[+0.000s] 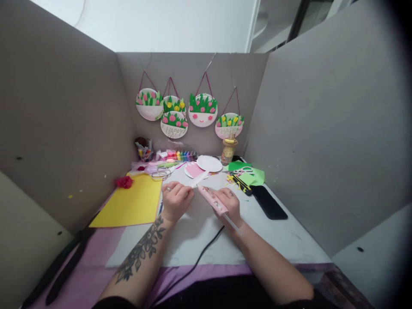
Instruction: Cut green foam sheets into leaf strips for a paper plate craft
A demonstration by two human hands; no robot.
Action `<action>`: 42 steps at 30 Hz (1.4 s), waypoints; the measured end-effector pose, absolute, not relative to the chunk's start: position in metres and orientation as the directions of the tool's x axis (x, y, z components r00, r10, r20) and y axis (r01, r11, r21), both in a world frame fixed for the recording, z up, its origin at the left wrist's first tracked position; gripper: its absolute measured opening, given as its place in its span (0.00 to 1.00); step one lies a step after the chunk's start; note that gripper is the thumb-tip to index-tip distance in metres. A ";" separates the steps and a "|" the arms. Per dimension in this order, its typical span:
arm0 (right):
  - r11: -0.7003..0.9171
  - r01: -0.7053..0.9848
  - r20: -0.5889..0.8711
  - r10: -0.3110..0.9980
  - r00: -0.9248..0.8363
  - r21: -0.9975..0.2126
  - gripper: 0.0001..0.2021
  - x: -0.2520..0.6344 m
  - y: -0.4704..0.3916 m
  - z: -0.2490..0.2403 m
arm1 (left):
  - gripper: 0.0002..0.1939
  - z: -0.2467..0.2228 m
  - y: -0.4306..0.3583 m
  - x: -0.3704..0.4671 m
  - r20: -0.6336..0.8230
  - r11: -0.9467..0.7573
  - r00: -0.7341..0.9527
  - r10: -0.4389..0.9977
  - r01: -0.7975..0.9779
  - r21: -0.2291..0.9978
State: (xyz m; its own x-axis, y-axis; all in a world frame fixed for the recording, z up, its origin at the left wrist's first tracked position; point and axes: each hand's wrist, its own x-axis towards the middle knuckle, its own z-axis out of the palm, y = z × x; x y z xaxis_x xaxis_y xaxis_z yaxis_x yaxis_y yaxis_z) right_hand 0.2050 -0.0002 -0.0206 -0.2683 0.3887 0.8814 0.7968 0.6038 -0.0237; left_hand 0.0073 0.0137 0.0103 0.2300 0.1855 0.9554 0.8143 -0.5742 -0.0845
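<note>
- A black cable [199,257] is seen running from the near edge across the table [283,244] toward the right hand.
- A tattooed forearm [141,251] is seen leading up to the left hand.
- Right hand [227,206]: grip is closed around a pink glue gun [213,201]. The gun's long axis runs diagonally, rear end toward the wrist at lower right, nozzle toward upper left.
- A thin pale stick is seen protruding from the gun's rear, past the wrist.
- Left hand [175,199]: fingers are pinched together on a narrow white strip [198,179], which is held just above the table.
- The strip's long axis runs up and right, away from the left hand, toward the pink paper shape.
- Key relation: the gun's nozzle lies just right of the left fingertips, just beside the strip's held end. Touching or not cannot be told.
- The strip lies up and left of the right grip; the left hand is the nearer one, being already on it.
- A yellow sheet [131,204] is laid left of the left hand.
- A black flat object [268,201] is laid right of the right hand.
- Farther back: pink paper shape [194,170], white paper plate [209,163], green paper scraps [249,174] with scissors [243,170] on top.
- On the back wall, decorated paper plates [189,111] are hung by cords.
</note>
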 end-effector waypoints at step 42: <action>0.571 0.720 0.913 0.336 0.233 -0.394 0.05 0.226 0.021 -0.028 | 0.04 0.009 0.011 0.011 0.895 -0.796 0.172 0.411 0.546 0.261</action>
State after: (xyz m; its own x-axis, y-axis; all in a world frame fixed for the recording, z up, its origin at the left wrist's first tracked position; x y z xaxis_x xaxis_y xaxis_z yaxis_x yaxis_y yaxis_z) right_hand 0.2261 0.0207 -0.0284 0.2331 0.3359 0.9126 0.7199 0.5713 -0.3941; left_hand 0.0108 0.0107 0.0091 0.1725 0.4110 0.8952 0.5457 -0.7965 0.2605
